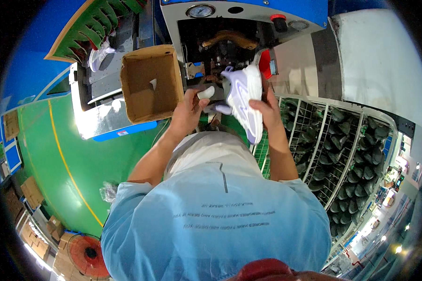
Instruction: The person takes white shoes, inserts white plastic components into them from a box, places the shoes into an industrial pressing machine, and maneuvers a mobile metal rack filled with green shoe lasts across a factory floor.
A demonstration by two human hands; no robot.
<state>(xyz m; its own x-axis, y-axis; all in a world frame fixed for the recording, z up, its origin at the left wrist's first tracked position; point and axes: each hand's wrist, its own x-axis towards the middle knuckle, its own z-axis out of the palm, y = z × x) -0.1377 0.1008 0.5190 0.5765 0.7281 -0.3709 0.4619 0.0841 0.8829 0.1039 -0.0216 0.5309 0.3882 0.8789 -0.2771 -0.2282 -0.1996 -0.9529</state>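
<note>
My right hand (267, 108) is closed round a white and lavender sneaker (244, 105), thumb on its side. The shoe is held on end in front of the machine, with its pale sole edge toward my right palm. In my left hand (188, 111), thumb and fingers pinch a small white rounded piece (206, 92), whose exact kind I cannot make out. This piece is apart from the sneaker, to its left. Beyond both hands is the dark opening of a blue and grey machine (178, 18), with a curved brown part (229, 39) inside.
Left of my left hand stands an open cardboard box (130, 100) with a small white scrap (153, 84) in it. Another white and lavender shoe (98, 57) is near a green-finned rack (86, 33). A wire rack (324, 136) of dark shoe-shaped pieces stands right. An orange fan (90, 255) is behind, left.
</note>
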